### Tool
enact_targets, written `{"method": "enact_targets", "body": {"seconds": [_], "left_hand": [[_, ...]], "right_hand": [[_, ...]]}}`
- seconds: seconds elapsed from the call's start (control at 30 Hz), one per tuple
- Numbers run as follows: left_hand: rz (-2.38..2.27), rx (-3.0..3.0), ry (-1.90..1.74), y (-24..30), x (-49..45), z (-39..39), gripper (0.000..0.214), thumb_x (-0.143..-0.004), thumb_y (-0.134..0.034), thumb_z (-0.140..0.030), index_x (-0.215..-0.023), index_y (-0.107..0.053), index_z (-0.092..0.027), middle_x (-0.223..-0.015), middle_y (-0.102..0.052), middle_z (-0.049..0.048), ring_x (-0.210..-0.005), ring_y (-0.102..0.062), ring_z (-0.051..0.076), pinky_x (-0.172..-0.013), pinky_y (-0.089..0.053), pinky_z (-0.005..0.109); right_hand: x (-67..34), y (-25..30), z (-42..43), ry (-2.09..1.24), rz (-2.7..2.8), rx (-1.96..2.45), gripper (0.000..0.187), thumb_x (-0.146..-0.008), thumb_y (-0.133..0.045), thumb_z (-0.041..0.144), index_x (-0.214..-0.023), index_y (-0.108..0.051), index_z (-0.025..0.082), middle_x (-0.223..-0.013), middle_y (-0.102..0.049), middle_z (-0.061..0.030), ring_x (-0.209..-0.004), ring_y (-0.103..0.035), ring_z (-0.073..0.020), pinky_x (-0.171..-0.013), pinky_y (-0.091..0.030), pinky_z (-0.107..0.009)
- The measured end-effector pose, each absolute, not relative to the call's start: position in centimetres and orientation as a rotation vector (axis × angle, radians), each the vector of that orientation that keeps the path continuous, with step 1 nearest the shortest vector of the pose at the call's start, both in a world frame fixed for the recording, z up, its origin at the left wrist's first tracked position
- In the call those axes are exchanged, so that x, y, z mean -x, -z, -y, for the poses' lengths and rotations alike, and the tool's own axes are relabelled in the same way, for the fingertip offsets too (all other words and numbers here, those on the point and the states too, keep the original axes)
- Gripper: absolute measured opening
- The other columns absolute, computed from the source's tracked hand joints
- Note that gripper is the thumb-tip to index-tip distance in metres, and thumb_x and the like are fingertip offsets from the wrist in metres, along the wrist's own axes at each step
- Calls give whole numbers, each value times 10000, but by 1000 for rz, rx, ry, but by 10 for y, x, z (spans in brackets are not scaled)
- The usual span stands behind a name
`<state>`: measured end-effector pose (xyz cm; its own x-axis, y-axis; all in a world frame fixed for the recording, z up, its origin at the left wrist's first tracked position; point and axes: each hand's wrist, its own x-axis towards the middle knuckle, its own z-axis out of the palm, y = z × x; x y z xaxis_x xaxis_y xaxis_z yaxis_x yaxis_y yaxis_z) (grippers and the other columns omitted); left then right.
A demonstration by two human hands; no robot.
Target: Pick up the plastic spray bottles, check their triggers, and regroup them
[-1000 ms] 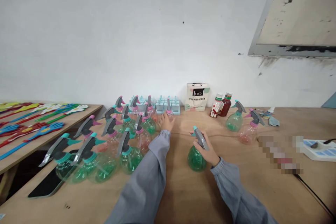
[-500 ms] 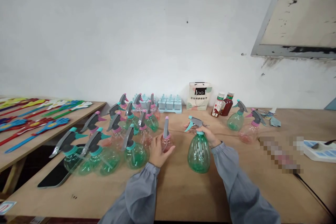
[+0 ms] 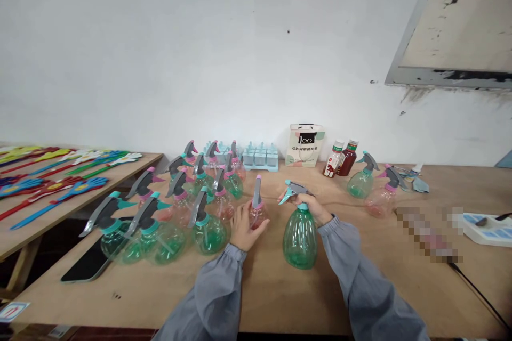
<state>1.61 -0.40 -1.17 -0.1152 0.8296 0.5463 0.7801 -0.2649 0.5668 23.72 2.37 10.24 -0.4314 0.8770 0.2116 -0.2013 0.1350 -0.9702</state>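
My right hand is closed around the neck and trigger head of a green spray bottle. Its turquoise nozzle points left, and I cannot tell whether its base touches the table. My left hand curves around a smaller-looking pink spray bottle, with the thumb along its right side; part of the body is hidden by the palm. Close to the left of that hand stands another green spray bottle. Several more green and pink spray bottles, all with grey levers, are grouped beyond it.
Light-blue popsicle moulds, a paper bag and two sauce bottles stand along the wall. Two spray bottles sit to the right. A phone lies at left; colourful hand-shaped sticks cover the side table.
The green spray bottle in my right hand has moved slightly left and nearer to me. My left hand stays at the pink bottle. The whole view has shifted a little.
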Motion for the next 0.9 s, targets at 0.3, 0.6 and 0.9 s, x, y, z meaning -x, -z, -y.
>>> {"method": "enact_targets", "body": {"seconds": [0.3,0.6,0.9], "left_hand": [[-1866,-1997,-1290,5,-18,8,701,-756,-674,-488,-1373,-477,-221,-1210,-566,129,-1218,-555,347,-1007,-436,536],[-1861,-1981,-1275,4,-17,8,719,-751,-692,-486,-1379,-471,-214,-1248,-560,138,-1241,-547,347,-1021,-439,534],[-1869,-2001,-1318,7,-17,6,711,-746,-690,-489,-1368,-476,-218,-1207,-568,128,-1212,-563,341,-999,-453,523]], "right_hand": [[-235,-106,-18,-1476,1505,694,186,-538,-528,269,-600,-695,215,-708,-714,-59,-849,-666,-255,-845,-503,-373],[-236,-101,-20,-1412,1433,759,171,-526,-508,285,-518,-669,226,-665,-709,-71,-828,-670,-262,-774,-499,-363],[-239,-104,-17,-1415,1497,733,210,-543,-516,271,-574,-717,218,-663,-698,-59,-772,-649,-238,-822,-499,-368]]}}
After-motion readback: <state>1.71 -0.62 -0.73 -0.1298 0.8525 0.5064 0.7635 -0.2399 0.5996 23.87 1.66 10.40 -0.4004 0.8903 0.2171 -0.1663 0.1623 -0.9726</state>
